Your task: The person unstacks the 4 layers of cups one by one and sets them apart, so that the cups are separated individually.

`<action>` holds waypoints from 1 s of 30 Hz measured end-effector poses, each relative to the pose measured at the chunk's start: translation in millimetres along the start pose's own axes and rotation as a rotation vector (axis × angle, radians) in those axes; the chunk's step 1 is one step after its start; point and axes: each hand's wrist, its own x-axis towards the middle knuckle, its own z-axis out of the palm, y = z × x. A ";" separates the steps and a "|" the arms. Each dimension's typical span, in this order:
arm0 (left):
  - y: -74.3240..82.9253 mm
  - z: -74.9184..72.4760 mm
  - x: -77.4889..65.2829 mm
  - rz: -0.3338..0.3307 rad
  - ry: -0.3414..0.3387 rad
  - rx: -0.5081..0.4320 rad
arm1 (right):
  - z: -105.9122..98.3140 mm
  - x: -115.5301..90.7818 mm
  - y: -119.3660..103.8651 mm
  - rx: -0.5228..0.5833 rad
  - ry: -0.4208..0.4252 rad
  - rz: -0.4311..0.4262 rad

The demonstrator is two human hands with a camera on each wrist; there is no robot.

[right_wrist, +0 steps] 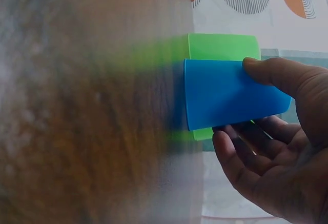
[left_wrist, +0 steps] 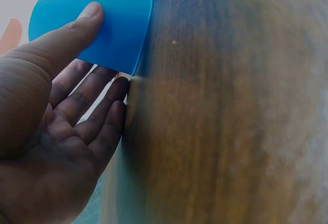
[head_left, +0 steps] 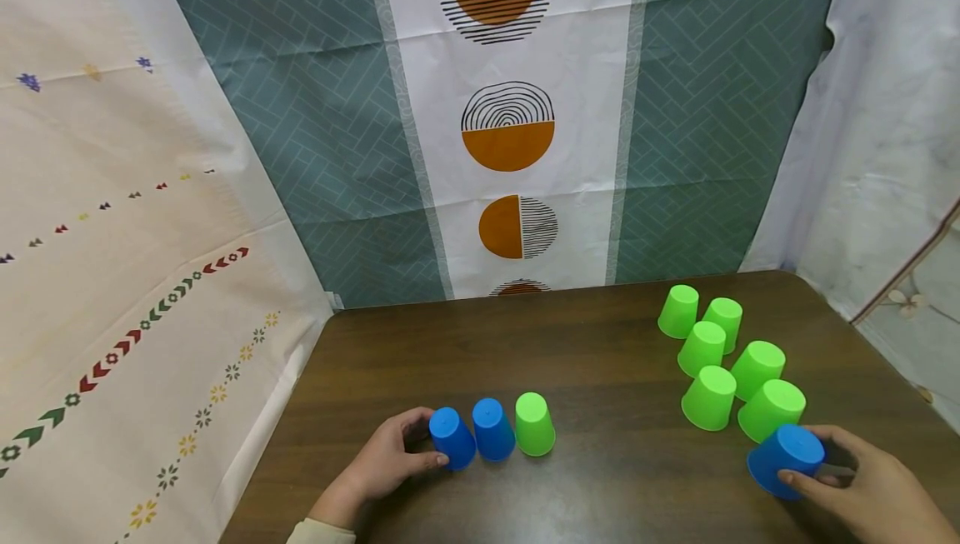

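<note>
On the left of the table, my left hand [head_left: 393,456] grips an upside-down blue cup [head_left: 453,439], thumb on its near side and fingers behind. Beside that cup stand a second blue cup [head_left: 493,430] and a green cup [head_left: 535,425], making a short row. At the right, my right hand [head_left: 862,477] holds another upside-down blue cup [head_left: 786,461] between thumb and fingers. This cup is just in front of the nearest green cups [head_left: 772,411]. In the right wrist view, the thumb lies along the side of the blue cup [right_wrist: 225,93], with green showing behind it.
Several upside-down green cups [head_left: 702,350] stand in a cluster on the right side of the brown wooden table [head_left: 600,477]. A patterned cloth [head_left: 506,144] hangs behind the far edge. Light cloths [head_left: 112,277] hang at both sides.
</note>
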 end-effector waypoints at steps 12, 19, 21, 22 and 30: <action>-0.3 0.4 -0.6 0.001 0.003 0.000 | 0.1 1.2 0.0 -0.003 -0.015 0.008; 0.2 0.6 -0.3 -0.010 0.002 0.002 | -0.6 2.0 -0.3 -0.020 -0.039 0.025; 0.5 0.6 -0.1 -0.014 0.001 -0.003 | -0.3 2.6 0.0 -0.025 -0.045 0.034; 0.6 0.4 0.0 -0.017 0.001 -0.005 | -0.2 2.9 0.2 -0.028 -0.045 0.037; 1.8 0.0 -0.4 -0.021 0.003 -0.002 | 0.9 4.5 0.8 -0.034 -0.051 0.061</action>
